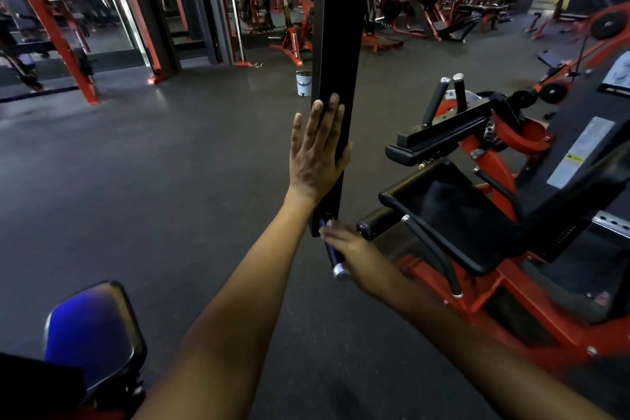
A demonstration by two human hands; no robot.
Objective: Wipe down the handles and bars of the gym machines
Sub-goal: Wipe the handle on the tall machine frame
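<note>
A black flat bar of a gym machine hangs down the middle of the head view. My left hand presses flat against its lower part, fingers straight and pointing up, thumb round the right edge. At the bar's bottom end a short dark handle with a chrome cap sticks out toward me. My right hand lies beside this handle, its blurred fingers stretched along it and touching it near the bar. No cloth shows in either hand.
A red-framed machine with a black seat, black pads and two upright grips stands close on the right. A black pad sits at the lower left. A white bucket stands on the dark rubber floor behind the bar. More red machines line the back.
</note>
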